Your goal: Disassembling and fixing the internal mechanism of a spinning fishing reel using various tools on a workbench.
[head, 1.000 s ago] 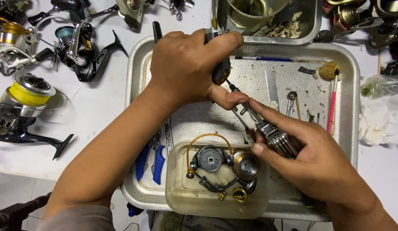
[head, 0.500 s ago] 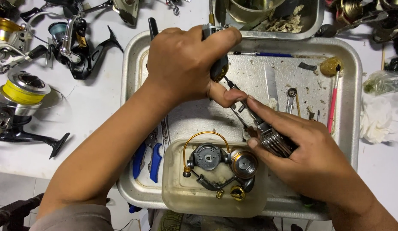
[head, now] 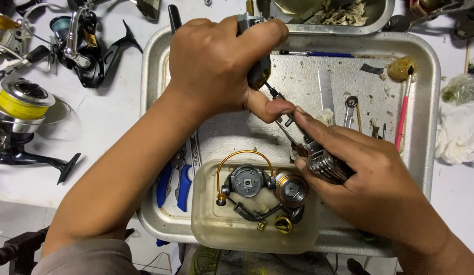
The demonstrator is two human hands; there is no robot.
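Our left hand (head: 216,66) grips the screwdriver (head: 265,84), its shaft slanting toward the tray's (head: 425,66) near-right corner into the ribbed spool (head: 326,165) clamped by our right hand (head: 369,173).

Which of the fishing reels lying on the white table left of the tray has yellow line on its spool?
The reel with the yellow-wound spool, nearest the left edge. The black reel above it shows no yellow line.

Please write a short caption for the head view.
Left hand drives a screwdriver into a reel part held by the right hand over a metal tray.
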